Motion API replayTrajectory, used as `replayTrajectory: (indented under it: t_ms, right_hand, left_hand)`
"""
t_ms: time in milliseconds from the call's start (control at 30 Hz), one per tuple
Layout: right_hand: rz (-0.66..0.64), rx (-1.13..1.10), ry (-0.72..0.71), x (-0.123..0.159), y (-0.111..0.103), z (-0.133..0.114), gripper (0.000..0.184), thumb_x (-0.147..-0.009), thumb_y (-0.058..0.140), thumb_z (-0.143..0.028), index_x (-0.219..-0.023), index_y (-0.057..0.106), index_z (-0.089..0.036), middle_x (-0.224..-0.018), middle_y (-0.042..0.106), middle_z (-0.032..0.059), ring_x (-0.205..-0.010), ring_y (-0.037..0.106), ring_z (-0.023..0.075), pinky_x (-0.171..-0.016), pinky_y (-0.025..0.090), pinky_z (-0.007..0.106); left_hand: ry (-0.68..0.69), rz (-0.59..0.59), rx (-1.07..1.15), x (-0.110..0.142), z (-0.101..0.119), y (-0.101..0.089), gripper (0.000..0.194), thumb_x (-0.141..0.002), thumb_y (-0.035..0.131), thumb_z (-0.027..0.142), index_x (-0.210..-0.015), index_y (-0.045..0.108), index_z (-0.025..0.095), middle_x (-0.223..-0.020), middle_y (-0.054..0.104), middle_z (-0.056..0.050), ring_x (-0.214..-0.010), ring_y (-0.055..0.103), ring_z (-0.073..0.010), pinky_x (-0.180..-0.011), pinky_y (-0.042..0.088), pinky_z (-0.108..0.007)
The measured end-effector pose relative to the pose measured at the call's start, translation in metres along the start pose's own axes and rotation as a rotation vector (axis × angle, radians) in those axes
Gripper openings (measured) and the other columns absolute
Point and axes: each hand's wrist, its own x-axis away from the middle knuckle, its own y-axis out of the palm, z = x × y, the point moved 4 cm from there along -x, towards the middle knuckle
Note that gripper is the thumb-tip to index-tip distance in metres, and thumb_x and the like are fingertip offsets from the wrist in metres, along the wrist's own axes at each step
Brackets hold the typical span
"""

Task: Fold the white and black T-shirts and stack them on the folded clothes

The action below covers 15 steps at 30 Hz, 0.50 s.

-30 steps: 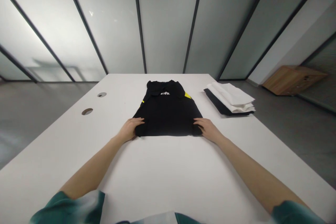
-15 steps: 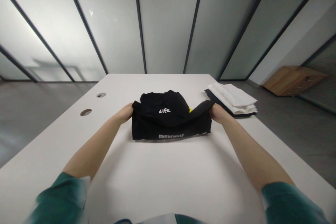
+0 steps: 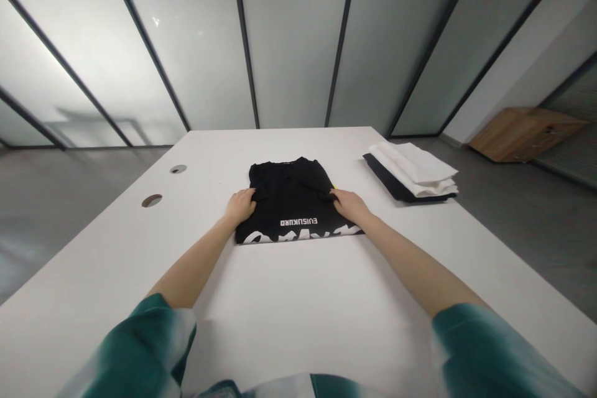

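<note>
You folded the black shirt (image 3: 296, 199) toward the surface's (image 3: 298, 286) far edge, compacting it; whether your fingers (image 3: 250, 193) clamped it was unclear.

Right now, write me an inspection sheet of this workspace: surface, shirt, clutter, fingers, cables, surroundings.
Surface: white table, two round openings at left.
Shirt: black, folded, white lettering upside down on its near part.
Clutter: white cloth stacked over black cloth, right side.
Fingers: left hand at the shirt's left edge, right hand at its right edge; grip unclear.
Cables: nothing seen.
Surroundings: frosted panels ahead, wooden cabinet at right, grey floor.
</note>
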Motion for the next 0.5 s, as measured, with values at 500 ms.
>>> replayTrajectory:
  t_ms: [500]
  right_hand:
    - [0.133,-0.457,0.198,0.049,-0.028,0.035,0.029,-0.091,0.043,-0.031,-0.102,0.068,-0.018,-0.102,0.074,0.0099,-0.097,0.067,0.0259,-0.085,0.049,0.035]
  left_hand:
    - [-0.139,0.112,0.780,0.012,-0.014,-0.018,0.027,-0.079,0.038,0.032,-0.077,0.061,0.019,-0.071,0.065,-0.003,-0.076,0.063,-0.0225,-0.072,0.051,-0.034]
